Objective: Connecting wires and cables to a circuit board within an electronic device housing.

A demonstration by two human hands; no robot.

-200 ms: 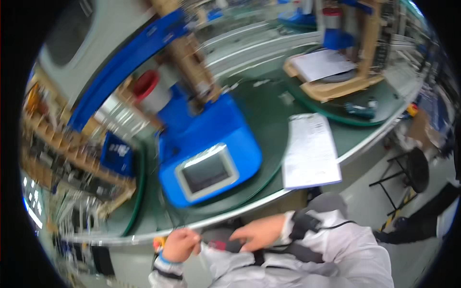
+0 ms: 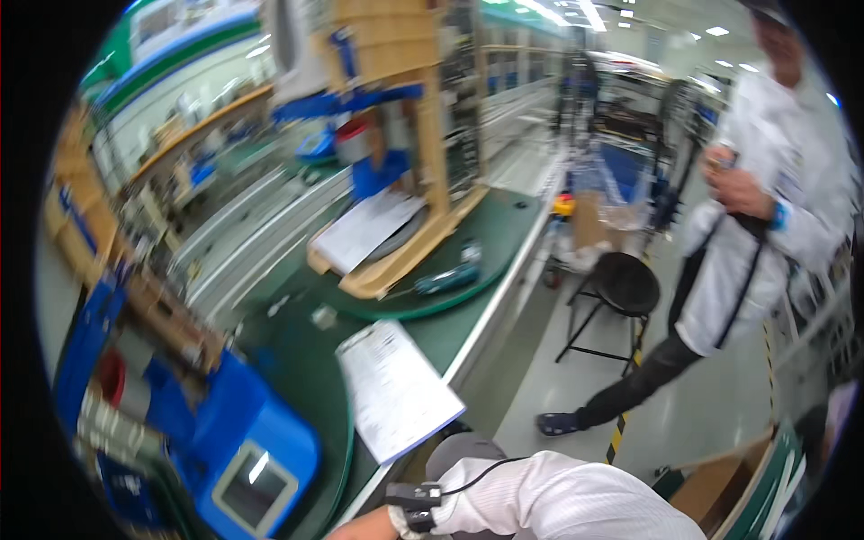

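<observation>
Right arm (image 2: pixel 558 495) enters at lower edge, white sleeve, black wrist strap with cable; hand itself cut off by frame, finger state cannot tell. Left hand out of view. Nearest thing: paper sheet (image 2: pixel 396 389) lying flat at bench (image 2: pixel 490 306) front edge, corner overhanging. Judged light, floppy, slides easily; best pinched at overhanging corner. Left of it: blue machine (image 2: pixel 243 450) with screen. Farther along bench: wooden fixture (image 2: pixel 423 225). Beyond bench edge: black stool (image 2: pixel 625 286), co-worker (image 2: pixel 756 225) standing.

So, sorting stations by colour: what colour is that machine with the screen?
Blue, with a grey-framed screen; head view.
</observation>
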